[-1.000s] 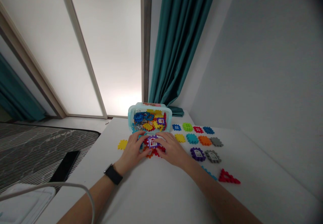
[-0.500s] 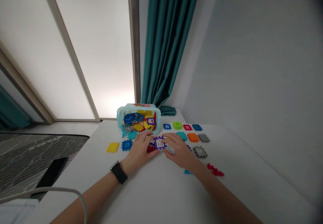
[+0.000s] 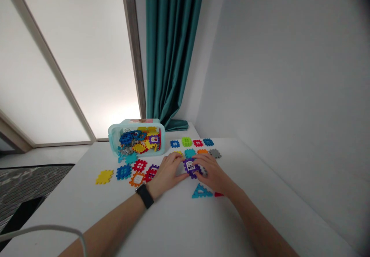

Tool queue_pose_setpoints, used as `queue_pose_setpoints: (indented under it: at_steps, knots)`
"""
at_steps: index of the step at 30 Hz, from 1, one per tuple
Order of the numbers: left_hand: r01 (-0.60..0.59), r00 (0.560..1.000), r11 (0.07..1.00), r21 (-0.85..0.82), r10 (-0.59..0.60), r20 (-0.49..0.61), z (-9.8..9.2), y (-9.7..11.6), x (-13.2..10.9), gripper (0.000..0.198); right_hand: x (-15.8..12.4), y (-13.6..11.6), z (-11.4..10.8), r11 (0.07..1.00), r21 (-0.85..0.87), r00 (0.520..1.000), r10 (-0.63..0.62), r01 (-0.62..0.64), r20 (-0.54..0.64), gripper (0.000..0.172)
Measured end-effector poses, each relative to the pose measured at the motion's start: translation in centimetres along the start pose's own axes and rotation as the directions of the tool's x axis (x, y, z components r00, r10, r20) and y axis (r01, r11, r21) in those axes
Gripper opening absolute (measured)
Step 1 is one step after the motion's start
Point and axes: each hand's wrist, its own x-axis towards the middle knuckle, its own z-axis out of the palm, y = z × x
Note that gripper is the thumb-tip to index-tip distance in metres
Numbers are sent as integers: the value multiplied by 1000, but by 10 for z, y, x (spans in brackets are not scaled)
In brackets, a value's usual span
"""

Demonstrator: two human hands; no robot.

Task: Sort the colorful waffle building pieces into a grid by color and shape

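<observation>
Two hands, your left hand [image 3: 167,174] and right hand [image 3: 212,174], clamp a purple window tile [image 3: 190,167] from opposite edges, flat on the white table [image 3: 72,191] toward the tipped plastic tub [image 3: 114,137]; keep your fingertips square to those edges and your pressure even.

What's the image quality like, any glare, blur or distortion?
In the head view, the frosted panel glows brightly near its bottom, wide-angle distortion slants its frame, the top right corner darkens, and the left hand and right hand look fairly sharp.
</observation>
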Motion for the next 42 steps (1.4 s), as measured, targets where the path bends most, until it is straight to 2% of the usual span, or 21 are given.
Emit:
queue_pose_setpoints:
  at_steps: [5, 11, 26, 36, 42]
  knots:
    - [-4, 999, 1000, -18, 4, 31, 17, 1, 8, 43, -8, 10, -4, 998, 6, 996, 57, -57, 62, 28]
    - [31, 999, 999, -44, -30, 29, 26, 4, 6, 42, -13, 14, -5, 995, -3, 989, 103, -103, 104, 31]
    - [63, 997, 996, -60, -60, 42, 30, 5, 4, 42, -15, 17, -2, 991, 13, 974, 126, -131, 190, 31]
    - [95, 993, 995, -28, -93, 77, 34, 4, 3, 40, -11, 10, -7, 973, 40, 941, 209, -227, 267, 28]
    - [103, 990, 995, -17, -101, 97, 34, 3, 4, 37, -10, 11, -8, 971, 43, 935, 213, -234, 283, 26]
